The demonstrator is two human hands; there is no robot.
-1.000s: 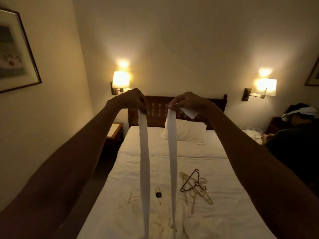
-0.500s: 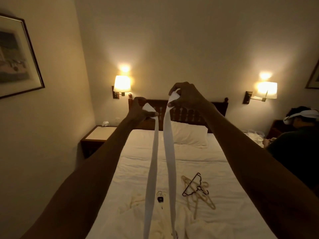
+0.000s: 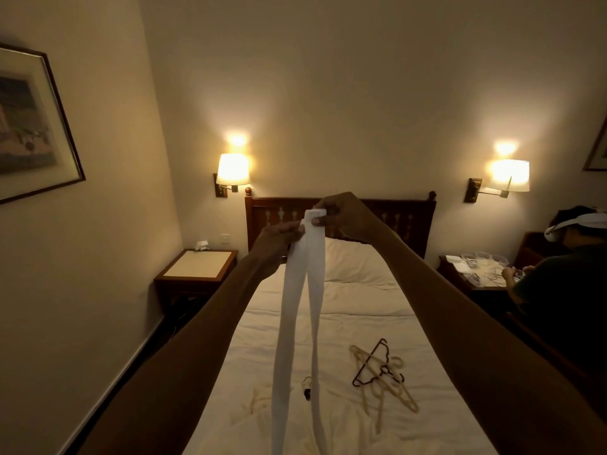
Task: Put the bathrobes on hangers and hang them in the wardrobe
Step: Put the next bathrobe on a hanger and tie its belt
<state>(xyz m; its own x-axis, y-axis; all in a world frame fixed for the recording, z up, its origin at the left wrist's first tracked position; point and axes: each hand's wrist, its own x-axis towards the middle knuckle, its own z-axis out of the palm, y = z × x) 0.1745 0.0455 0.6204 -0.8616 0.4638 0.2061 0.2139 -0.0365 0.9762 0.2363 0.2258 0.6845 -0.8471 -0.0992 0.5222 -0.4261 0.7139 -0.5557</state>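
Pinching white belt (image 3: 316, 274) ends together at frame centre, left hand (image 3: 276, 247) and right hand (image 3: 345, 215) are dangling it over bed (image 3: 377, 310).

1. Dim, warm-toned light; the left wall lamp (image 3: 233, 169) and right wall lamp (image 3: 509, 175) are the visible sources.
2. Both glare strongly, haloing the wall (image 3: 361, 110).
3. The left hand (image 3: 279, 244) and right hand (image 3: 348, 215) read as dark silhouettes; the bathrobe belt (image 3: 316, 284) shows pale.
4. Edges bow; detail is soft.
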